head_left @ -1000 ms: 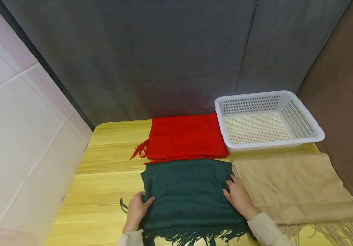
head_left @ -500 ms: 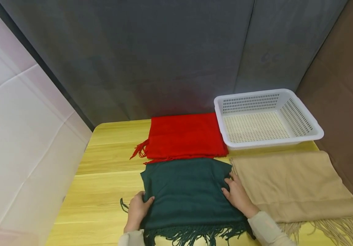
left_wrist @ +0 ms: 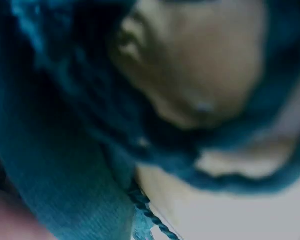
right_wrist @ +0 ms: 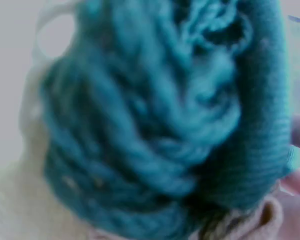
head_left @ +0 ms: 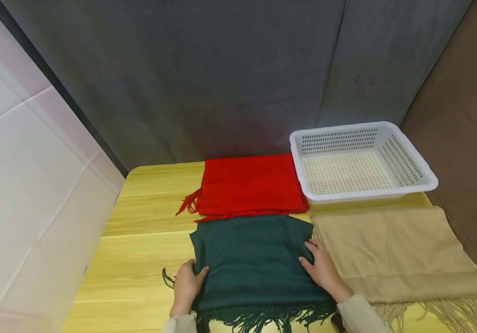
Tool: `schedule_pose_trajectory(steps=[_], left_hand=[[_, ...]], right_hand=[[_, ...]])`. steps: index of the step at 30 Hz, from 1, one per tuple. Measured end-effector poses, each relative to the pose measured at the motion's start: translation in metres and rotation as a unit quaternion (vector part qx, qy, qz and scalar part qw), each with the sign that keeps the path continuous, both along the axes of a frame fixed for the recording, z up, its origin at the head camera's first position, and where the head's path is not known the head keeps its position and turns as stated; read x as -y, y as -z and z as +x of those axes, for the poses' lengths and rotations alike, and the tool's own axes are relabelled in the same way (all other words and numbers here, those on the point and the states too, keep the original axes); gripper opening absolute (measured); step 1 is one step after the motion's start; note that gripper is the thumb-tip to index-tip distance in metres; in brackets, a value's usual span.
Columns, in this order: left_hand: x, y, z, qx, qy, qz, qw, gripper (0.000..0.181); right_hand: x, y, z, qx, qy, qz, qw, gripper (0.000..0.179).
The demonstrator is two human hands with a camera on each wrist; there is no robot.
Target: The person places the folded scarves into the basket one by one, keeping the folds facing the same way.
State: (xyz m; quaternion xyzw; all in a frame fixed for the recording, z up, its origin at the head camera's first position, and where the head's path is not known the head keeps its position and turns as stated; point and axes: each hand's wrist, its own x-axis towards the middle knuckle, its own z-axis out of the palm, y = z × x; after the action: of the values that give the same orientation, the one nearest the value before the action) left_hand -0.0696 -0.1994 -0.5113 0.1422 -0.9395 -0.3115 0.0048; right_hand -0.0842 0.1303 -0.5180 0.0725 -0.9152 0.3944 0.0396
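A dark green fringed scarf [head_left: 259, 263] lies folded in front of me, its tassels towards the near edge. My left hand [head_left: 186, 286] holds the scarf's left side, thumb on top and fingers at the edge, partly hidden by cloth. On the right side, my right hand [head_left: 323, 270] rests with relaxed, spread fingers, fingertips and thumb on top of the cloth. In the left wrist view, blurred green tassels [left_wrist: 155, 135] hang before the camera. Thick twisted tassels [right_wrist: 140, 125] fill the right wrist view, beside the scarf's folded edge and some fingers.
A folded red scarf [head_left: 251, 185] lies behind the green one. A white perforated basket [head_left: 371, 192] stands at the back right. To the right lies a beige fringed scarf [head_left: 392, 254]. Yellow wood-grain table [head_left: 138, 259] shows on the left, with grey fabric [head_left: 222, 78] behind.
My right hand has slid slightly towards me along the green scarf's right edge, its fingers flatter on the cloth. The left hand and the scarves look almost unmoved.
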Motion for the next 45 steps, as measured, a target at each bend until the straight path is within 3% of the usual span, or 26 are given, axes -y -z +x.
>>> schedule_pose_trajectory(steps=[4,7,10,12,16,20,24,29,33,37,40,45], left_hand=[[-0.004,0.000,-0.001,-0.006,-0.018,-0.004,0.9998,0.035],[-0.007,0.000,-0.001,-0.014,-0.033,-0.002,0.9993,0.036],[-0.009,0.002,-0.002,-0.032,-0.046,0.001,0.9984,0.035],[-0.011,0.002,-0.003,-0.046,-0.051,0.004,0.9976,0.034],[-0.011,0.003,-0.004,-0.058,-0.056,0.017,0.9967,0.035],[-0.008,0.004,-0.006,-0.046,-0.054,0.054,0.9960,0.037],[-0.003,0.003,-0.007,-0.027,-0.053,0.099,0.9933,0.035],[0.001,0.003,-0.006,-0.001,-0.054,0.135,0.9894,0.036],[0.001,0.004,-0.006,0.011,-0.051,0.160,0.9857,0.042],[-0.001,0.004,-0.005,0.023,-0.047,0.201,0.9782,0.050],[-0.003,0.004,-0.005,0.041,-0.044,0.225,0.9726,0.058],[-0.005,0.003,-0.004,0.058,-0.028,0.240,0.9686,0.065]], right_hand=[[-0.005,-0.003,0.000,0.041,0.008,-0.048,0.9980,0.051],[-0.009,-0.004,-0.001,0.111,0.009,-0.127,0.9856,0.060],[-0.010,-0.005,-0.002,0.177,0.018,-0.220,0.9591,0.065],[-0.010,-0.005,-0.003,0.215,0.027,-0.282,0.9348,0.066],[-0.009,-0.004,-0.005,0.268,0.035,-0.377,0.8861,0.064],[-0.009,-0.002,-0.005,0.302,0.043,-0.446,0.8416,0.062],[-0.009,0.000,-0.003,0.318,0.054,-0.484,0.8136,0.055],[-0.010,0.000,-0.001,0.334,0.048,-0.513,0.7892,0.048],[-0.010,-0.001,-0.001,0.346,0.039,-0.520,0.7797,0.051],[-0.009,-0.002,-0.002,0.348,0.046,-0.519,0.7795,0.047],[-0.008,-0.003,-0.003,0.344,0.059,-0.507,0.7877,0.035],[-0.004,-0.002,-0.003,0.331,0.067,-0.465,0.8187,0.034]])
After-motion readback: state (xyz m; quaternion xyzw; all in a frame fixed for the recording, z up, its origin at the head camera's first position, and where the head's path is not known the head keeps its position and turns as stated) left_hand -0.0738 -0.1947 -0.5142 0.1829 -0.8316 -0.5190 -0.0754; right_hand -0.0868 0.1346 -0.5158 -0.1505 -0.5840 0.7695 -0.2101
